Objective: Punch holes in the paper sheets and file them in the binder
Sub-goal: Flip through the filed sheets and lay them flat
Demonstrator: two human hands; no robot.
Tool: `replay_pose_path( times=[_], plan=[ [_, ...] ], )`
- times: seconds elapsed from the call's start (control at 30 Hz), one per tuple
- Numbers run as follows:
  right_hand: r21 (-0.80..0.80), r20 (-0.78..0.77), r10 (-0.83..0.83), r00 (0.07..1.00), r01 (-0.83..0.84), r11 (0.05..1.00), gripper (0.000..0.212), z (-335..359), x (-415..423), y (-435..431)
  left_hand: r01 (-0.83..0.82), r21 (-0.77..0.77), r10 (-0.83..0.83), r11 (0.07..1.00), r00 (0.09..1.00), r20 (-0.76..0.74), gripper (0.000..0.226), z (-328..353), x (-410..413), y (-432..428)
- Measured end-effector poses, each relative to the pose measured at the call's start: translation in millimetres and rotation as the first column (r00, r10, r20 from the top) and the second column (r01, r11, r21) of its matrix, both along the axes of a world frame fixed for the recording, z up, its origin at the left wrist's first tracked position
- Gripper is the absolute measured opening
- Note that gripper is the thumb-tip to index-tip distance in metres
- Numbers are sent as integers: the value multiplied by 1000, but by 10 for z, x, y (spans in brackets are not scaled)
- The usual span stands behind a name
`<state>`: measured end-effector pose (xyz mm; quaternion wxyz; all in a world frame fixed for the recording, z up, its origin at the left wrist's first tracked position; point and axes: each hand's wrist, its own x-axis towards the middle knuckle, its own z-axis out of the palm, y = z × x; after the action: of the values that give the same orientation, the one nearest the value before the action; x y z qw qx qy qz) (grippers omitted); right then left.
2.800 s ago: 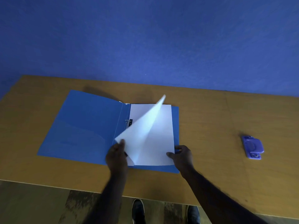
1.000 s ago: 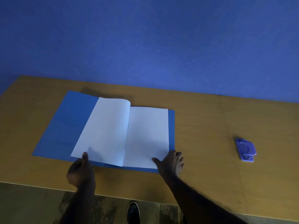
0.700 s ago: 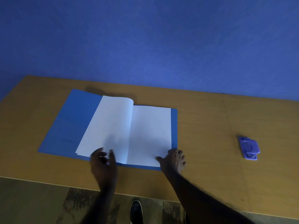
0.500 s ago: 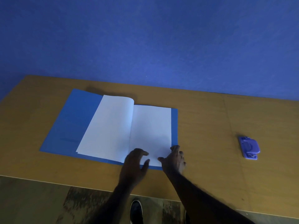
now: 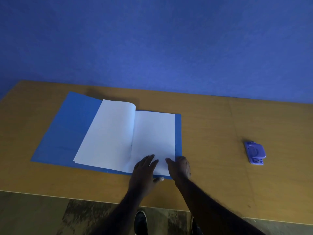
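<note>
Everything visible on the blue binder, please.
The thin blue plastic-looking binder lies open and flat on the brown wooden table, left of centre. White paper sheets cover its right half; others arc over the spine onto the left cover. The left hand rests on the right page; the right hand rests on its near right corner.

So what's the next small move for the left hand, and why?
Probably lift the near edge of the right-hand sheet and turn it left: the left hand lies flat on it there, while the right hand presses the near right corner of the binder.
</note>
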<state>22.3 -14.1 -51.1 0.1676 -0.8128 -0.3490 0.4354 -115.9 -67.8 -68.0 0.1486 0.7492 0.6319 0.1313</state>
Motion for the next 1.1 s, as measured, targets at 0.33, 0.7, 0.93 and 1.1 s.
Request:
replay_pose_path(
  times=[0.33,0.7,0.93,1.1],
  plan=[
    [-24,-90,16,996,-18,1000,25,217,-55,-21,23,11,-23,1000,1000,5,68,-51,-35,4],
    [-5,-28,4,1000,-4,1000,54,-279,8,-203,29,22,-28,999,999,-23,67,-47,-35,20],
    [7,-50,-10,999,11,1000,38,-137,22,-256,35,21,-35,999,999,-22,66,-62,-51,23],
    [39,-185,-70,980,78,996,44,286,23,-271,39,24,-38,999,998,-50,66,-58,-25,37]
  ],
)
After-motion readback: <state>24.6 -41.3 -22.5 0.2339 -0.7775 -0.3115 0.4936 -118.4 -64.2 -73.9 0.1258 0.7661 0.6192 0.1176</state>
